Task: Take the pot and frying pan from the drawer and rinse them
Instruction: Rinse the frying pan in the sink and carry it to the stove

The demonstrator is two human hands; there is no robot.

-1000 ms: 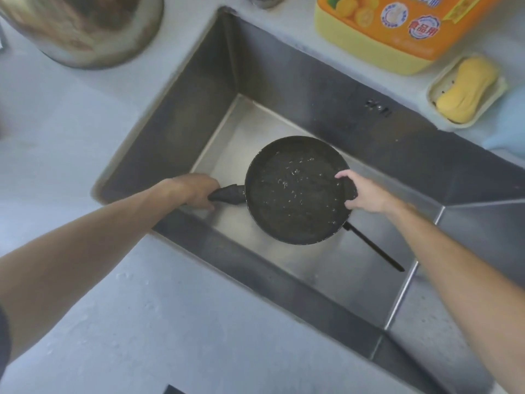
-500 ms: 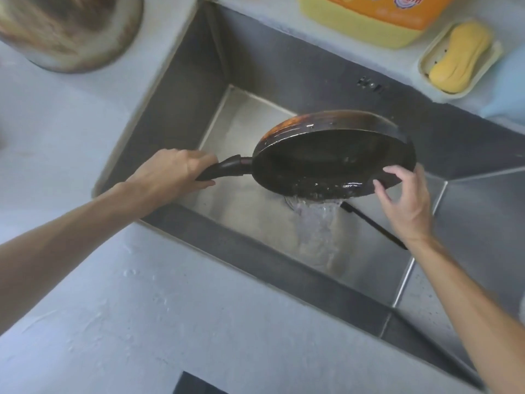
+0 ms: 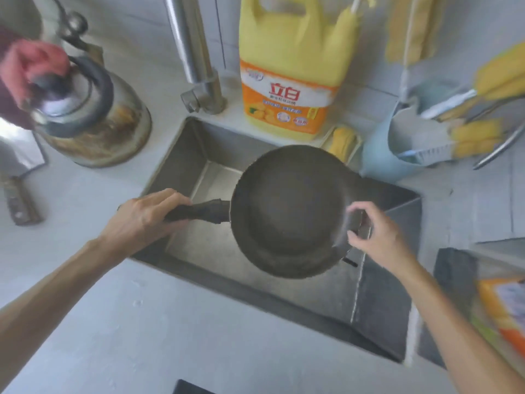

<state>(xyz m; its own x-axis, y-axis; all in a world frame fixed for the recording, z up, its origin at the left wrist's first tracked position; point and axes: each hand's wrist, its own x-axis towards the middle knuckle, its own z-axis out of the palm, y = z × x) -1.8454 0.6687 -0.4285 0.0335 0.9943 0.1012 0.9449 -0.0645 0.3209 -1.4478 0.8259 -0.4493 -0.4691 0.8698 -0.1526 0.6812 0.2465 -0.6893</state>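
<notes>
A dark frying pan [image 3: 289,211] is held roughly level above the steel sink [image 3: 181,160], its inside facing up. My left hand [image 3: 142,220] is closed around the pan's black handle [image 3: 199,213] at the left. My right hand [image 3: 375,237] pinches the pan's right rim. A thin black rod pokes out from under the pan at the lower right. No pot is in view.
A steel kettle [image 3: 93,118] stands on the counter at the left, a tap [image 3: 196,58] behind the sink, a yellow detergent jug [image 3: 289,81] beside it. A soap dish [image 3: 342,142], blue holder [image 3: 380,155] and knife handle [image 3: 20,203] lie around.
The pan was tipped and water poured out into the sink; now it is back to level and held higher. The view has swung upward, bringing the tap and kettle into sight.
</notes>
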